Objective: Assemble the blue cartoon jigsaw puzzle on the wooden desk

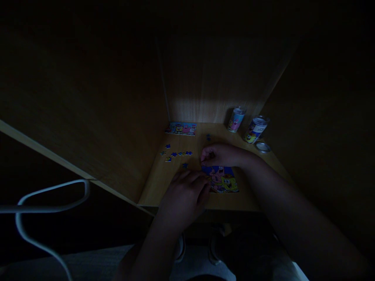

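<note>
A partly assembled jigsaw puzzle (227,180) lies near the front of the wooden shelf, showing a pink and a yellow cartoon figure on blue. My left hand (187,195) is at its left edge with fingers curled and pressed against it. Over the puzzle's top left corner, my right hand (221,155) has thumb and fingers pinched together; what is between them is too dark to make out. One loose blue puzzle piece (185,166) sits just beyond the left hand. Several more loose pieces (174,154) are scattered farther left.
A cartoon picture strip (181,128) lies at the back left. Two clear-topped printed cans (236,120) stand at the back right, with a round lid (263,147) beside them. Another piece (208,137) lies behind the right hand. Wooden panels enclose the shelf; a white cable (52,210) hangs at left.
</note>
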`<state>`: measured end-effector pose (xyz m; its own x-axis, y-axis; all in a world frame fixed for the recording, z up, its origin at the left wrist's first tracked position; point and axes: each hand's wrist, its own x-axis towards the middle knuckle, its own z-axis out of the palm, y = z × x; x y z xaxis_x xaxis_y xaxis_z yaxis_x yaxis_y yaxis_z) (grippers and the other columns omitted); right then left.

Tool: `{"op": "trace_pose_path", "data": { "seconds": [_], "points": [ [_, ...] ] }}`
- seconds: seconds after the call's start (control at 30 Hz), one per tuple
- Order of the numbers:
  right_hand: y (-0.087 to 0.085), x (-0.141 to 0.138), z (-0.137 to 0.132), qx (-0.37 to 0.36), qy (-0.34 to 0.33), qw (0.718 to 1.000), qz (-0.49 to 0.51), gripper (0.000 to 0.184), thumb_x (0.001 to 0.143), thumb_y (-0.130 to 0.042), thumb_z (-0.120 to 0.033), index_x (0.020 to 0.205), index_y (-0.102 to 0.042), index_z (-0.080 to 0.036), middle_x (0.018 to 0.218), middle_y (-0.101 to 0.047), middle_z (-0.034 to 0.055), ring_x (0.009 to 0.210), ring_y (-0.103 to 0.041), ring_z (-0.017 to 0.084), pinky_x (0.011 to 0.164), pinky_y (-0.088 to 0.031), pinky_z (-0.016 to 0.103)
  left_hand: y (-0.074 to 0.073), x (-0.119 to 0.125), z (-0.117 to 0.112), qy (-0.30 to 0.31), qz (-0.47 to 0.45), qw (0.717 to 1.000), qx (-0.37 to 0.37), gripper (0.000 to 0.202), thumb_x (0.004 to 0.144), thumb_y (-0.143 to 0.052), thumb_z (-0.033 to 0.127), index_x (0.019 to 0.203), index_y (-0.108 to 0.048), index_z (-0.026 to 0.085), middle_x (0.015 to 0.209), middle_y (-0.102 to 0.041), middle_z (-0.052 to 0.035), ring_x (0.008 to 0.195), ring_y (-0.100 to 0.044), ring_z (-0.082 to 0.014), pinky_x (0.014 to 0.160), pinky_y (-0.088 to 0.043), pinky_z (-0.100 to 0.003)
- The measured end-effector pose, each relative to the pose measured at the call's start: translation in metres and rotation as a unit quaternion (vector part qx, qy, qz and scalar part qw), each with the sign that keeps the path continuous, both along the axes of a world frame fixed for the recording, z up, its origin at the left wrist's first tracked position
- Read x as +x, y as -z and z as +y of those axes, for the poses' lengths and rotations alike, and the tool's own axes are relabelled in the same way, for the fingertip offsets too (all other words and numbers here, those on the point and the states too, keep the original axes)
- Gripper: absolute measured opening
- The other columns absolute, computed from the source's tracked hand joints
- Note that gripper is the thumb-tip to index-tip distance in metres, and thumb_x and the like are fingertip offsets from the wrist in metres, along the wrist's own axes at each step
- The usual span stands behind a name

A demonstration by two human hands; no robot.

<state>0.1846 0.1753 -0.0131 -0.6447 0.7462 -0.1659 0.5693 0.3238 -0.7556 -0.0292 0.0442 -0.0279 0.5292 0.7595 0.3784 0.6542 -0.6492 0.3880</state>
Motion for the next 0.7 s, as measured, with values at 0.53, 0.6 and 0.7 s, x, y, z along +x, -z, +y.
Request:
{"op": "trace_pose_path", "data": {
  "seconds": [0.53,0.6,0.7],
  "points": [
    [0.0000,-0.0001,0.0002,-0.013,0.001,1.000,0.001,0.016,0.088,-0.075,-0.033,0.098,-0.075,-0.020,0.088,-0.076,0.0019,0.075,-0.066,0.016,0.067,-0.049,0.027,0.0007,-0.0005,-0.0002,0.002,0.002,1.000,0.003,0.011,0.103,-0.064,0.019,0.109,-0.071,0.024,0.115,-0.077,-0.0023,0.107,-0.068,-0.0246,0.104,-0.052,-0.050],
    [-0.0002,-0.0004,-0.0001,-0.015,0.003,1.000,0.002,0.016,0.088,-0.075,-0.033,0.097,-0.075,-0.020,0.087,-0.076,0.0018,0.075,-0.066,0.016,0.067,-0.049,0.027,0.0013,-0.0006,-0.0002,0.000,0.003,1.000,0.000,0.010,0.103,-0.064,0.019,0.109,-0.071,0.023,0.115,-0.076,-0.0025,0.107,-0.067,-0.0248,0.102,-0.053,-0.049],
    [-0.0006,-0.0007,-0.0006,-0.023,0.007,1.000,0.006,0.017,0.087,-0.076,-0.032,0.097,-0.075,-0.020,0.088,-0.076,0.0018,0.074,-0.066,0.015,0.067,-0.049,0.027,0.0019,-0.0007,0.0000,-0.002,0.005,1.000,-0.002,0.011,0.104,-0.063,0.020,0.110,-0.072,0.024,0.116,-0.076,-0.0028,0.107,-0.067,-0.0250,0.102,-0.052,-0.050]
  ]
}}
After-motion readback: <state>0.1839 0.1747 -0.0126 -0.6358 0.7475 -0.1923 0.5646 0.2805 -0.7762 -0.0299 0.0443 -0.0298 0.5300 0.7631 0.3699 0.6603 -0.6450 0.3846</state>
